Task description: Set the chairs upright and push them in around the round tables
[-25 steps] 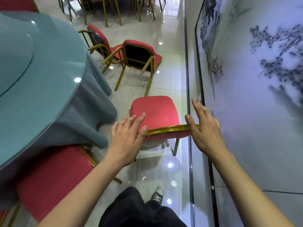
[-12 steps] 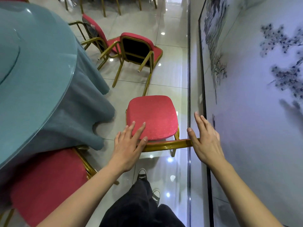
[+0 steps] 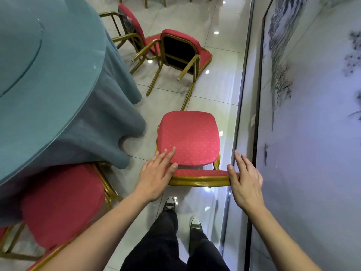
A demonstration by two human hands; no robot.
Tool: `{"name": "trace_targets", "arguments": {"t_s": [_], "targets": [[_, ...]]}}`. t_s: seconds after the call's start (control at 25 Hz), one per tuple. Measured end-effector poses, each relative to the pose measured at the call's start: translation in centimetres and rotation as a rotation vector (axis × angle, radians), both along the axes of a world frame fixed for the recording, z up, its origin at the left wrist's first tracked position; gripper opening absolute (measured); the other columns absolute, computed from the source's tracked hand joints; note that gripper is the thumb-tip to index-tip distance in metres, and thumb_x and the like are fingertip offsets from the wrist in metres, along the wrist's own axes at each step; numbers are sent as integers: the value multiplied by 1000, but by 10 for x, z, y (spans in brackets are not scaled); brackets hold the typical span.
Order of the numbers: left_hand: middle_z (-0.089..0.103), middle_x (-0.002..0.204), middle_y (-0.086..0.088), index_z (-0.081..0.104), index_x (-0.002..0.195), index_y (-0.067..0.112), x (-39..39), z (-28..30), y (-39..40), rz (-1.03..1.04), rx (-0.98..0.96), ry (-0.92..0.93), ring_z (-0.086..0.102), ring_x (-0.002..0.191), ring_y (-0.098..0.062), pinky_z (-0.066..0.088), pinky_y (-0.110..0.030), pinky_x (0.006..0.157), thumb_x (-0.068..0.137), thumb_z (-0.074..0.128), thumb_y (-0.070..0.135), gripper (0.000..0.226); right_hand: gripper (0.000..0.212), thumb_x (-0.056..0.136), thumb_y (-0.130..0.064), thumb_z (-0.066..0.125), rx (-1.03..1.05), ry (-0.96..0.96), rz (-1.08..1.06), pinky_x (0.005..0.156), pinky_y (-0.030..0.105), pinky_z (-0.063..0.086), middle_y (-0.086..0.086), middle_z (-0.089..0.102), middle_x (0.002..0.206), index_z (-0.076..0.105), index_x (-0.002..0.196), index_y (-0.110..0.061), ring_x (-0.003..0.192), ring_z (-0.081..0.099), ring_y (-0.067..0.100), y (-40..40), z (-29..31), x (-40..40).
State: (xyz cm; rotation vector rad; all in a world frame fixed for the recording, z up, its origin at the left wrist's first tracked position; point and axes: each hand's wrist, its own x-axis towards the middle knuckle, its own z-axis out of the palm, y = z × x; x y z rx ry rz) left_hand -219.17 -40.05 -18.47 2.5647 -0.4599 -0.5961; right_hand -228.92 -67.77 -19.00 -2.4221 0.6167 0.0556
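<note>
A red chair with a gold frame (image 3: 188, 137) stands upright on the tiles right in front of me, between the round table (image 3: 39, 75) and the wall. My left hand (image 3: 156, 175) rests on the left end of its backrest top, fingers straight over the seat edge. My right hand (image 3: 246, 180) touches the right end, thumb on the gold rail and fingers straight. Beyond it a second red chair (image 3: 181, 49) lies tipped over with its legs pointing towards me. A third one (image 3: 130, 22) lies tipped behind it, near the tablecloth.
The teal tablecloth (image 3: 109, 122) hangs down to the floor at left. Another red chair (image 3: 62, 202) is tucked under the table at lower left. A wall panel with an ink painting (image 3: 312, 133) runs close along the right. My feet (image 3: 181, 214) stand behind the chair.
The chair's seat now shows fuller and lower in view as I lean over it. Both hands have stayed on the ends of the backrest top.
</note>
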Motion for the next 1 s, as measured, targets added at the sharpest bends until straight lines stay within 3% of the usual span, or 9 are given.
{"name": "trace_targets", "arguments": {"t_s": [0.16,0.28,0.52,0.76,0.92,1.0], "targets": [[54,146,3,2,155,55,-5,-3,-5,60,57,-22,51,133,-22,45,-53,105,90,6,85,72,83,88,-86,11,93,-60,-84,121,52,24,-3,30,164,27,158,-44,150,27,18,3,-7,0],[57,143,1,6,156,54,-14,0,-9,96,59,-27,55,128,-23,47,-50,101,85,4,89,79,85,89,-86,15,105,-101,-67,119,52,28,-1,34,162,32,158,-41,148,31,20,-2,-9,-1],[54,148,0,10,158,47,-49,8,-18,296,24,18,42,142,-23,24,-53,120,82,1,90,88,67,95,-69,28,121,-109,69,119,51,30,-2,38,158,36,156,-41,146,32,17,-17,-10,15],[41,159,2,3,158,48,-74,5,-16,523,9,38,23,153,-21,16,-52,123,79,-4,92,90,61,100,-67,34,142,-59,363,122,48,25,-7,36,160,34,157,-43,147,30,15,-19,-4,71],[25,165,10,1,157,51,-84,5,-14,665,-65,-17,9,155,-14,10,-52,124,86,5,85,79,64,98,-70,30,140,-26,561,120,50,25,-5,29,164,28,158,-47,140,40,23,-3,-3,127],[22,166,10,4,157,50,-77,4,-7,763,-77,-64,7,155,-12,7,-51,124,88,8,82,76,65,97,-72,27,143,-43,634,121,50,24,-3,28,165,25,158,-49,144,35,24,16,-4,155]]}}
